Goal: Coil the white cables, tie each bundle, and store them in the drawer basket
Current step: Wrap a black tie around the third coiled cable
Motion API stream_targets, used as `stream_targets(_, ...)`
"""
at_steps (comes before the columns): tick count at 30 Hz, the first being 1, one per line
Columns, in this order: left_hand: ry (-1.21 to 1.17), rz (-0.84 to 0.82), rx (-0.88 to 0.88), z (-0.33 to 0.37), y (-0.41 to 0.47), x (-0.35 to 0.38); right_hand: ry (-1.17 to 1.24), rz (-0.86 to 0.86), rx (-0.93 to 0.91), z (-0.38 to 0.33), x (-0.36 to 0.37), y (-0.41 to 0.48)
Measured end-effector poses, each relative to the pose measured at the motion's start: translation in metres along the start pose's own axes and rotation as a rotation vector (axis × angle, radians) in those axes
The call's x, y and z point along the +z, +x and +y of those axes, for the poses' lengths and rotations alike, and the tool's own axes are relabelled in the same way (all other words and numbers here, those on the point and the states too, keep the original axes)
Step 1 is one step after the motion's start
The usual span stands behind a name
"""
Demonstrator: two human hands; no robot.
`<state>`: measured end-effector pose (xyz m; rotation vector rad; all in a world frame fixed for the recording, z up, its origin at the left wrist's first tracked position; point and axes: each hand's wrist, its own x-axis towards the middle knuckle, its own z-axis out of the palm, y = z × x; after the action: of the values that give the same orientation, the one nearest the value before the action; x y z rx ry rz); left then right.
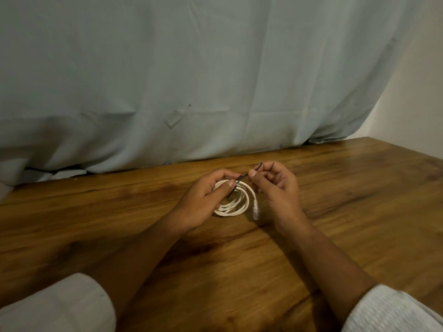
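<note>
1. The table (359, 212) fills the near field from 3 o'clock round to 9 o'clock. A hanging cloth (191, 80) stands behind its far edge at 12 o'clock, with a wall (419, 104) to the cloth's right at 2 o'clock.
2. The cable coil (236, 204) sits mid-table between the 2 hands; whether it touches the tabletop is unclear.
3. The left hand (206, 195) grips the coil's 10 o'clock side. The right hand (275, 188) is just beside the coil at 2 o'clock.
4. The tie (242, 179) runs between the hands over the coil's 12 o'clock edge, its right end pinched by the right hand.
5. The plug (256, 210) hangs at the coil's 4 o'clock.
6. The left sleeve (55, 305) lies at 7 o'clock and the right sleeve (393, 310) at 5 o'clock.

No legible text or labels anywhere.
</note>
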<state>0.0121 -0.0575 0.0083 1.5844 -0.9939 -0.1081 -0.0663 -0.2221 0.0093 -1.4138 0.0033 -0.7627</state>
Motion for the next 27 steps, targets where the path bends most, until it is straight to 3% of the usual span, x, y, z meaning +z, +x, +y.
stream_targets(9,0.047,0.025,0.001,-0.0022,-0.0013,-0.0018,-0.034,-0.138,0.072,-0.0014,0.0001,-0.0038)
stream_targets(14,0.108,0.004,-0.007,-0.0022,-0.0005,-0.0001,-0.086,-0.095,0.083,0.0004,-0.0012,-0.0022)
stream_targets(19,0.117,0.003,-0.018,-0.0071,0.0007,-0.0029,0.019,0.084,0.059,-0.0024,-0.0021,0.003)
stream_targets(24,0.087,0.026,-0.01,-0.0059,0.0008,-0.0016,-0.011,-0.147,0.15,-0.0006,-0.0034,-0.0005)
stream_targets(27,0.088,0.019,-0.012,-0.0047,0.0004,-0.0017,0.016,-0.17,0.146,-0.0006,-0.0013,-0.0019)
